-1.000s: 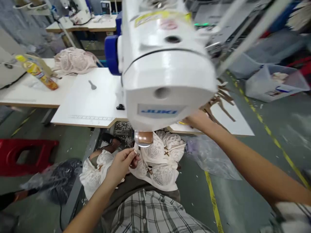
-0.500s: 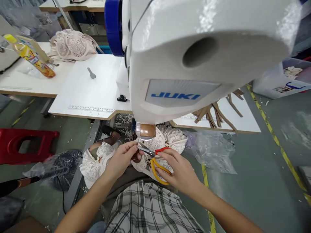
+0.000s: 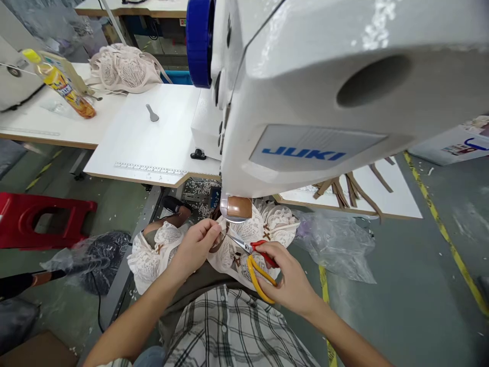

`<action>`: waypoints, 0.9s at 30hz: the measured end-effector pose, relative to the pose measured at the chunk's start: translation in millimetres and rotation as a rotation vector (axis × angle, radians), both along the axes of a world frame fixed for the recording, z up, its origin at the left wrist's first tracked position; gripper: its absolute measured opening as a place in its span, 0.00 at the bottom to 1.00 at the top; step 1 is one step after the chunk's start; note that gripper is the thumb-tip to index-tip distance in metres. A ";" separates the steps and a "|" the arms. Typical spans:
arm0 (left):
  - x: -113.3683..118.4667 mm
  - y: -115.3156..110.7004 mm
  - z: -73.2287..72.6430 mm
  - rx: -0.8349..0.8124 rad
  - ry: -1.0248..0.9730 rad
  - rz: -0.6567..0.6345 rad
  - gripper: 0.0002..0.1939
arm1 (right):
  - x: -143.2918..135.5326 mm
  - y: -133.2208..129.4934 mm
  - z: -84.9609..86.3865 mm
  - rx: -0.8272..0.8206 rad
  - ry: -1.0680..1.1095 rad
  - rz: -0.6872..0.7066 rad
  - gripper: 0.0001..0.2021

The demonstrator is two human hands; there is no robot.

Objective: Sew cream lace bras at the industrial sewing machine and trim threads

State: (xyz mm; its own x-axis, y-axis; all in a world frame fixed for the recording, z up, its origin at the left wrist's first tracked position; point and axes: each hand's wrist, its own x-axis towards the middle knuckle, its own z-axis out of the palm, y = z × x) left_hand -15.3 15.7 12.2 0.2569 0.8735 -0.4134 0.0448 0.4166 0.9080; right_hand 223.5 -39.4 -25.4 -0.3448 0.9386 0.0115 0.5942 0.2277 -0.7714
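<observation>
My right hand (image 3: 288, 278) has its fingers in the loops of a pair of scissors (image 3: 243, 245), one loop red and the other yellow. The blades point left, slightly apart, with tips just short of my left fingers. My left hand (image 3: 196, 244) pinches the edge of a cream lace bra (image 3: 223, 257) just below the sewing machine's head; the exact bit between the fingertips is hidden. More lace cups with small brown bows lie over my lap, one cup (image 3: 147, 260) left of my left hand and others (image 3: 280, 221) to the right.
A white sewing machine (image 3: 305, 127) looms over my hands, with a white table (image 3: 153, 145) behind. Brown strips (image 3: 353, 188) hang over the table's right edge. A bottle (image 3: 63, 86), red stool (image 3: 42, 219) and plastic bag (image 3: 336, 244) are around.
The scissors have moved back right and slightly down, away from my left fingertips, and the handles have opened wider. My left hand keeps its pinch. The view has shifted a little.
</observation>
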 end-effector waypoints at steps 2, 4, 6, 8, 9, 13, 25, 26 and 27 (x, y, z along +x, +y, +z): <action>0.1 0.9 0.0 -0.001 0.017 -0.008 0.17 | -7.6 2.9 -0.1 -0.020 0.021 0.011 0.24; -0.4 1.5 -0.1 0.002 0.042 -0.034 0.16 | -14.0 8.2 0.0 -0.036 0.040 0.012 0.24; -2.1 1.8 0.1 0.002 0.069 -0.044 0.15 | -17.1 13.8 -0.2 -0.055 0.047 0.015 0.23; -4.5 1.8 0.0 -0.003 0.083 -0.036 0.15 | -16.5 17.7 -0.8 -0.063 0.047 0.029 0.20; -5.7 1.6 -0.3 -0.005 0.086 -0.026 0.15 | -15.2 18.6 -1.2 -0.060 0.052 0.043 0.19; -5.9 0.3 -3.9 0.003 0.067 0.006 0.16 | -8.1 15.6 -2.9 -0.014 0.073 0.062 0.17; -12.2 4.4 -4.1 0.345 0.401 0.063 0.12 | 41.5 29.1 2.0 0.043 -0.164 -0.096 0.16; -14.1 3.8 -6.0 0.417 0.495 0.049 0.11 | 49.6 41.6 3.0 0.056 -0.219 -0.130 0.17; -15.8 3.3 -7.8 0.469 0.570 0.035 0.11 | 57.6 57.0 3.9 0.074 -0.275 -0.175 0.18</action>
State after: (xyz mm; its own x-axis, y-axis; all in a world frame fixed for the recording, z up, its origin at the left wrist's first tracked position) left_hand -31.1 19.0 4.5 0.0826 0.9950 -0.0560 0.5562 0.0006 0.8311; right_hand 281.1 17.5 -21.5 -0.1782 0.9839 0.0110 0.8131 0.1535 -0.5615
